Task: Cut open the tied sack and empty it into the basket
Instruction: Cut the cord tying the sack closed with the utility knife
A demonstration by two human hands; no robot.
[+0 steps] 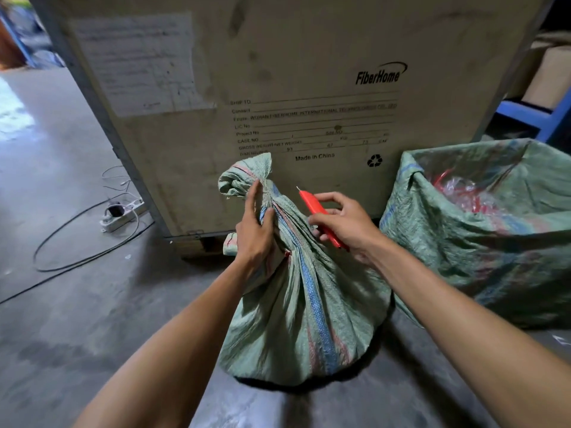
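A green woven sack (306, 304) with blue and red stripes stands on the concrete floor (77, 304), its neck gathered and tied off with a thin cord, the bunched top flopping over to the left above the tie. The left hand (255, 230) grips the neck just under the tie, thumb pressed into the folds and the forefinger stretched up along the knot. The right hand (343, 223) holds a red box cutter (318, 216) between fingers and thumb, its short blade out and pointing up toward the tie but not touching the cloth. Just to the right of the sack sits a second green sack (482, 242), its mouth spread wide open, with red pieces in clear plastic showing inside; whether a basket stands under it I cannot tell. Behind both rises a large wooden crate (278, 72) printed with "FiberHome" and "Made in China", a paper sheet stuck on its upper left. On the floor to the left lies a white power strip (122, 213) with a black cable looping away from it.
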